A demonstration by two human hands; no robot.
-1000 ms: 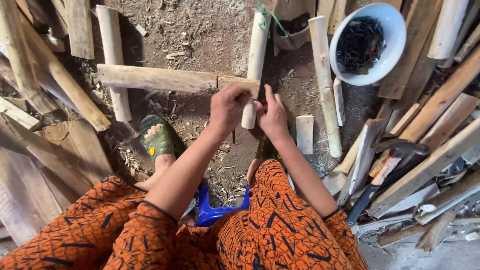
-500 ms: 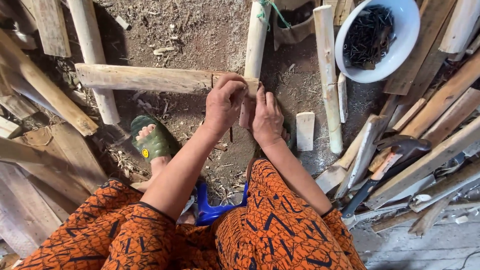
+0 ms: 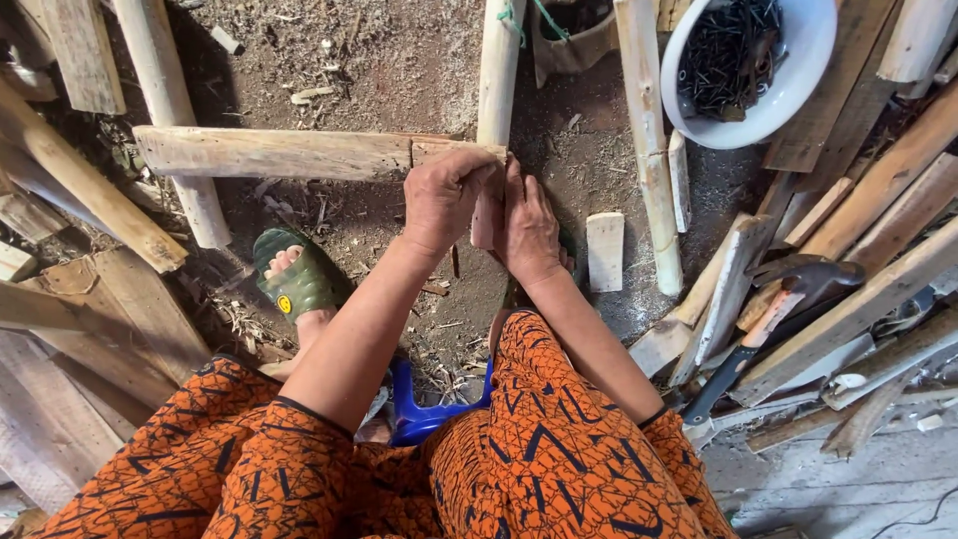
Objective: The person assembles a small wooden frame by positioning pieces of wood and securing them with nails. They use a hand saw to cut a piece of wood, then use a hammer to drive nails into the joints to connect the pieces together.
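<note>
1. Down low, the left hand (image 3: 444, 200) is curled shut over the end of a short wooden peg (image 3: 486, 215); the right hand (image 3: 529, 230) lies flat along its side, fingers loosely open.
2. Holding the peg upright and steady against the flat plank (image 3: 269, 152) looks wise.
3. Nearby: a white bowl (image 3: 798, 85) of dark nails (image 3: 733, 50), and a hammer (image 3: 788, 289).

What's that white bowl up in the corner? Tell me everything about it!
The white bowl is round and smooth, probably plastic or enamel. It sits upright at the top right, resting on wooden slats, with its top edge cut off by the picture. Inside lies a heap of dark nails. A pale wooden pole lies right beside its left rim. No hand touches it.
</note>
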